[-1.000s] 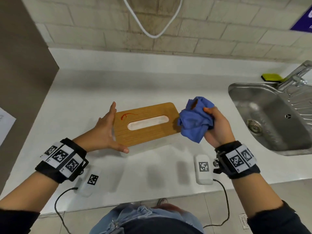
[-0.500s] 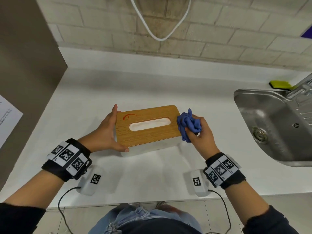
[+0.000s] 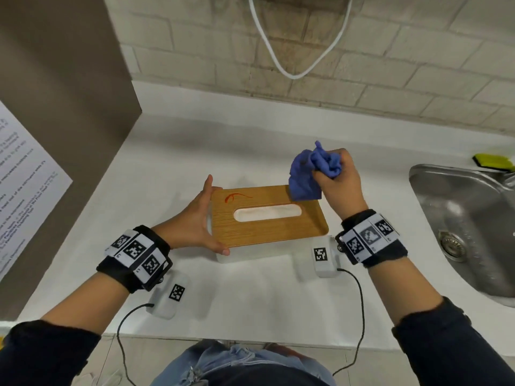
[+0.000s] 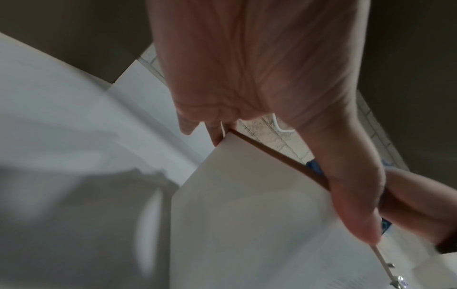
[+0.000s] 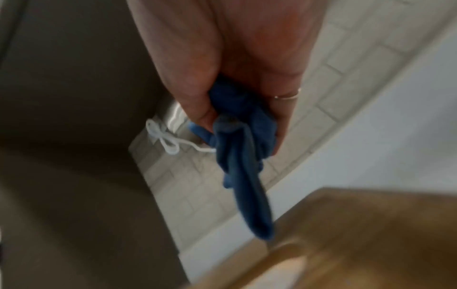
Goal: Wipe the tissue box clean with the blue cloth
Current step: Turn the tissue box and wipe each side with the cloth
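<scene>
The tissue box [image 3: 267, 227] has a wooden lid with an oval slot and a red squiggle [image 3: 237, 195] near its far left corner. It lies on the white counter [image 3: 250, 296]. My left hand [image 3: 204, 221] holds its left end, thumb on the near side and fingers at the far corner; the left wrist view shows the box's white side [image 4: 247, 205] under that left hand [image 4: 247, 68]. My right hand [image 3: 338, 176] grips the bunched blue cloth [image 3: 303, 179], which hangs onto the lid's far right corner. In the right wrist view the blue cloth [image 5: 237, 156] dangles from my fist to the blurred lid [image 5: 358, 234].
A steel sink [image 3: 423, 176] lies to the right, with a yellow-green sponge [image 3: 493, 161] behind it. A brown panel [image 3: 69, 93] with a paper sheet [image 3: 22, 176] walls off the left. Two white tagged devices [image 3: 170, 296] [image 3: 323, 257] with cables lie near the counter's front edge.
My right hand has carried the cloth from the box's right end back and up, above the lid's far right corner. My left hand has kept its hold on the left end.
</scene>
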### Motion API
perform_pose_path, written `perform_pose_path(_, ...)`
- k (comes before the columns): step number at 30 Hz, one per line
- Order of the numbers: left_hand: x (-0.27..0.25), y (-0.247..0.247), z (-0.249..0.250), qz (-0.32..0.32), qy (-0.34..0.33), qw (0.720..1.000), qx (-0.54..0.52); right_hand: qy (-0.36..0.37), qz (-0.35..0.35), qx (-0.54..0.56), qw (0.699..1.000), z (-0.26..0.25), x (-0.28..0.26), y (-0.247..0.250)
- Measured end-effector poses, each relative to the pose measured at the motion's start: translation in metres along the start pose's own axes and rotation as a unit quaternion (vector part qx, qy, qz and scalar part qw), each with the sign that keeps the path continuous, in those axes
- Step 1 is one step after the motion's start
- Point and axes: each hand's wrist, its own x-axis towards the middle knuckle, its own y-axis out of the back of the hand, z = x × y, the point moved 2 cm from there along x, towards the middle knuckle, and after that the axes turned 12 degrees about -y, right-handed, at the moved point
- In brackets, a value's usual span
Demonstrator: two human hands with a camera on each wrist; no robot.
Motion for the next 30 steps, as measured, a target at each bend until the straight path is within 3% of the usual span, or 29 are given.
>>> perform_pose_path(3, -0.001, -0.001, -0.001, 0.01, 0.004, 1.0, -0.025, 0.023, -0.06, -0.207, 0.976, 0.003, 0.007, -0.024)
perform_pose_path(6, -0.003, -0.002, -0.002, 0.029, -0.003, 0.998, -0.055, 0.06, -0.072, -0.273, 0.957, 0.01, -0.014, -0.048)
perform_pose_path(9, -0.003, -0.003, -0.002, 0.035, -0.002, 0.997, -0.066, 0.056, -0.075, -0.273, 0.958, -0.003, -0.025, -0.068)
perform_pose_path(14, -0.002, -0.003, -0.002, 0.036, 0.0, 0.996, -0.085, -0.017, -0.148, -0.229, 0.962, -0.029, -0.026, -0.104)
perform_pose_path(20, -0.003, -0.002, -0.002, 0.036, -0.009, 0.995, -0.097, -0.013, -0.199, -0.214, 0.956, -0.041, -0.042, -0.136)
perform_pose_path(30, -0.006, -0.002, -0.004, 0.052, -0.031, 0.992, -0.111, -0.059, -0.314, -0.151, 0.936, -0.042, -0.039, -0.122)
